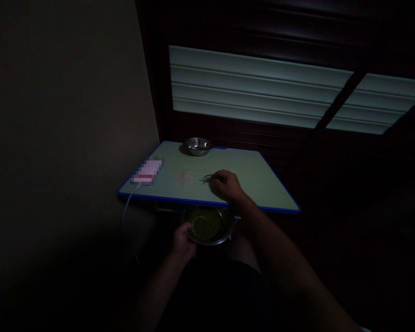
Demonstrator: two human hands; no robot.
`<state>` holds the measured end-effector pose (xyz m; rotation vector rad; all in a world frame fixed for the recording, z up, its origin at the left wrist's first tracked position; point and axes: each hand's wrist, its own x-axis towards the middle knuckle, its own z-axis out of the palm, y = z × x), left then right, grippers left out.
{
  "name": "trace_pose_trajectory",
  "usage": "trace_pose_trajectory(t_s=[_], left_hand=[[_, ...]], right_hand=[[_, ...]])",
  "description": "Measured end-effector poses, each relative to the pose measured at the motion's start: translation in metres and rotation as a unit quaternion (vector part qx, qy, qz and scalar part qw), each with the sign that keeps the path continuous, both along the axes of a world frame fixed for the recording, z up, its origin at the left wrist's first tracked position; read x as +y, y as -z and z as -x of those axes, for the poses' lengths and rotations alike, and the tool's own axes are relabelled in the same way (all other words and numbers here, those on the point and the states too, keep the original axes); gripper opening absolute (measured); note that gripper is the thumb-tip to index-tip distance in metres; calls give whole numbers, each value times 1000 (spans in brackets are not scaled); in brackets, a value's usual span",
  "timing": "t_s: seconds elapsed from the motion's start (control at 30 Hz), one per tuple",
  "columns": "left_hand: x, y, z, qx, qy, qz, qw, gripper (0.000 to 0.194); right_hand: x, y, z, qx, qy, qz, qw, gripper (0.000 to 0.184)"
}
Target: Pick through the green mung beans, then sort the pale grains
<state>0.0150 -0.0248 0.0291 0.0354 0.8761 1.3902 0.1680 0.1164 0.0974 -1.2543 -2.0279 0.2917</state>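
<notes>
Below the table's front edge, my left hand [184,240] grips the left rim of a metal bowl [227,234], its thumb over the edge. Small green beans [204,224] lie in that bowl. Over the tabletop, my right hand [226,184] is closed around what looks like a small metal spoon [206,177], its curved end pointing left. A few dark specks lie at the spoon's tip. Just left of it, a thin patch of pale grains [186,178] is spread on the table. Dim light hides finer detail of both hands.
The light green table [252,173] has a blue edge. A second metal bowl [198,146] stands at its back. At the left lies a blurred-out phone [147,171] with a white cable [125,210] hanging down. A wall is on the left, dark slatted panels behind.
</notes>
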Motion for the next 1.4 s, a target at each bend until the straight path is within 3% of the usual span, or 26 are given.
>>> trace_pose_trajectory(t_s=[0.4, 0.73, 1.4], left_hand=[[-1, -4, -1, -8, -6, 3, 1000, 39], [-1, -5, 0, -1, -8, -2, 1000, 41], [2, -7, 2, 6, 2, -15, 1000, 37]], right_hand=[[-1, 1, -2, 38, -10, -7, 999, 18], [-5, 2, 1, 109, -27, 62, 992, 17], [2, 8, 1, 96, -86, 79, 989, 16]])
